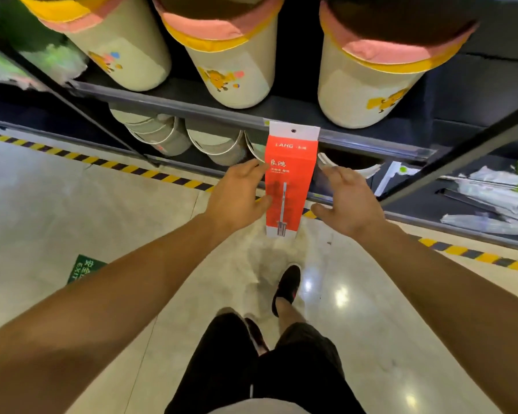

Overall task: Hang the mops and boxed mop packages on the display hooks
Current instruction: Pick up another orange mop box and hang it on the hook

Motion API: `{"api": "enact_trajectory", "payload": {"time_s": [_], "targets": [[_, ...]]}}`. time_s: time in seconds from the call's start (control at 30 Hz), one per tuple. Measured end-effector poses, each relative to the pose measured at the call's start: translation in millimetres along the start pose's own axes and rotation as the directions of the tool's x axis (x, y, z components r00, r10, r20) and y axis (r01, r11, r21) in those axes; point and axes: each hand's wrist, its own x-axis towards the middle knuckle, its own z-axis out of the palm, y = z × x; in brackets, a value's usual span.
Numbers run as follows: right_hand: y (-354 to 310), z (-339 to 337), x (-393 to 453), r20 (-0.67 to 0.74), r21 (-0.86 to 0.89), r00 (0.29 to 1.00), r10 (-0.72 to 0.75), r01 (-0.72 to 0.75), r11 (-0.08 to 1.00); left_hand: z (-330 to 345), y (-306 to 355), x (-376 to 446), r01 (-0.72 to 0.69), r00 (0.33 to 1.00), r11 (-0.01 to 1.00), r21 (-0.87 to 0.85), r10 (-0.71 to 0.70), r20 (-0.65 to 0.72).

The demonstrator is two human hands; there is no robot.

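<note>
A green floor sticker (83, 268) reading "EXIT" is lying on the pale glossy floor (72, 198) at far left, near a yellow-and-black hazard stripe (102, 161) running along the base of the dark metal shelving (192, 112). On the shelf, cream cylindrical bins with pink-and-yellow rims (222, 55) are showing cartoon prints, and stacked pale buckets (162, 135) are sitting below them. The left hand (237, 195) is reaching forward with its fingers spread loosely apart, the thumb touching the left edge of the tall red-and-white boxed mop package (289, 180). That box, printed "LAHG" above Chinese characters and a mop picture, is hanging upright at the shelf's front edge by the hole in its white tab. The right hand (349, 201) is hovering just beside the box's right edge, fingers apart and relaxed, clasping nothing. At far right, plastic-wrapped mops with green parts (497, 192) are lying on a lower shelf.
</note>
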Motion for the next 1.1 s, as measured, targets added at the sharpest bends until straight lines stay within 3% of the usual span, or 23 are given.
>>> {"api": "enact_trajectory", "payload": {"time_s": [0.13, 0.43, 0.63, 0.77, 0.83, 0.93, 1.1], "targets": [[12.1, 21.3, 51.1, 0.032, 0.054, 0.999, 0.025, -0.027, 0.998, 27.3, -30.5, 48.7, 0.034, 0.997, 0.999, -0.014, -0.033, 0.076], [40.3, 100.7, 141.4, 0.092, 0.113, 0.988, 0.127, -0.137, 0.984, 122.8, -110.2, 149.0, -0.054, 0.986, 0.998, -0.017, 0.056, 0.159], [54.0, 135.9, 180.2, 0.023, 0.141, 0.985, 0.173, -0.174, 0.975, 174.8, -138.6, 181.5, -0.071, 0.973, 0.992, 0.099, 0.047, 0.226], [67.8, 149.0, 189.6, -0.131, 0.423, 0.946, 0.295, -0.216, 0.88, 191.3, -135.7, 164.5, -0.063, 0.987, 0.998, -0.006, 0.063, 0.149], [74.9, 151.1, 195.1, -0.095, 0.52, 0.945, 0.312, -0.22, 0.825, 196.6, -136.3, 147.0, -0.088, 0.992, 0.993, -0.079, 0.095, 0.087], [77.5, 157.2, 191.6, 0.063, 0.645, 0.978, 0.199, -0.192, 0.74, 204.5, -145.5, 117.4, -0.099, 0.995, 0.991, -0.095, 0.101, 0.014], [74.8, 166.9, 154.1, 0.158, 0.668, 0.964, 0.216, -0.265, 0.695, 202.0, -157.2, 95.3, 0.1, 0.993, 0.965, -0.242, -0.113, -0.041]]}}
